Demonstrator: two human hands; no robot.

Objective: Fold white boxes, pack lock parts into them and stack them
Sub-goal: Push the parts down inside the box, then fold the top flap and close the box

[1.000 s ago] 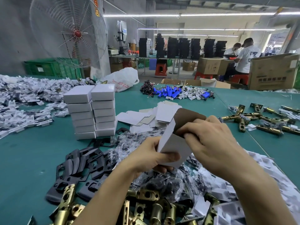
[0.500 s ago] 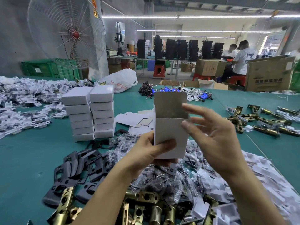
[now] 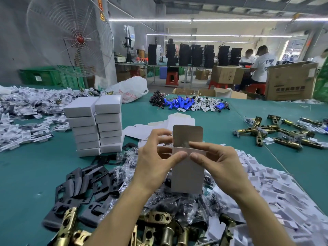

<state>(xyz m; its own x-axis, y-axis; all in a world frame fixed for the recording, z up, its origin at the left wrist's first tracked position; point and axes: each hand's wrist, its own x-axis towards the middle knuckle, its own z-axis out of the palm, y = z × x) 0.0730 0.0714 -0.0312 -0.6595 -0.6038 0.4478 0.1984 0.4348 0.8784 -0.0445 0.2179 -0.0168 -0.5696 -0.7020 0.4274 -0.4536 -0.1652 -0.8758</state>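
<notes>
I hold a small white cardboard box (image 3: 187, 173) upright in front of me, its top flap (image 3: 187, 135) standing open. My left hand (image 3: 156, 162) grips its left side, thumb on the front face and fingers behind. My right hand (image 3: 220, 164) holds the right side, thumb on the front near the opening. Two stacks of closed white boxes (image 3: 96, 125) stand on the green table (image 3: 26, 174) to the left. Flat unfolded box blanks (image 3: 142, 131) lie behind the held box. Brass latch parts (image 3: 159, 228) and bagged small parts (image 3: 124, 167) lie below my hands.
Black strike plates (image 3: 83, 189) lie at lower left. White packets (image 3: 276, 196) pile at right, and more at far left (image 3: 26, 110). Brass latches (image 3: 276, 132) lie at right, blue cylinders (image 3: 182, 102) at the back. A large fan (image 3: 71, 36) and seated persons (image 3: 260, 64) are beyond the table.
The box has come lower and closer to me. My right hand, open beside it before, has now taken hold of its right side; my left hand has slid up to the opening.
</notes>
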